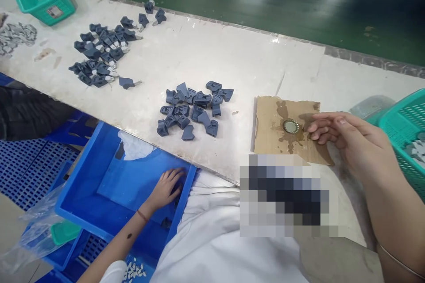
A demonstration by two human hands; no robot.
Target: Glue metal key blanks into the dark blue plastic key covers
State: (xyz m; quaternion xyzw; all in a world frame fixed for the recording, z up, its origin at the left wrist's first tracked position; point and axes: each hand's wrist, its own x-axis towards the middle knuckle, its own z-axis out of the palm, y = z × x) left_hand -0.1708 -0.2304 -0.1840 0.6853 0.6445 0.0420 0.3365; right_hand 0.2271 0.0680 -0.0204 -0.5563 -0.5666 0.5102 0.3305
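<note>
My left hand (168,188) reaches into a blue bin (116,185) below the table edge, its fingers spread near the bin's right wall, where dark parts are partly hidden. On the right, my right hand (353,137) hovers at the edge of a piece of cardboard (265,130), fingers loosely curled, thumb near the index finger; whether something small is between them cannot be made out. A round metal cap (291,126) lies on the cardboard amid wet brown stains. Loose dark blue plastic parts (202,98) are grouped on the white table, left of the cardboard.
A larger group of dark blue parts with light pieces (106,42) lies farther left, near a green basket (49,9) and grey pieces (16,37). Another green basket (398,128) stands at the right. A green belt (265,4) runs behind the table (245,57). A person's dark clothing (29,112) shows at left.
</note>
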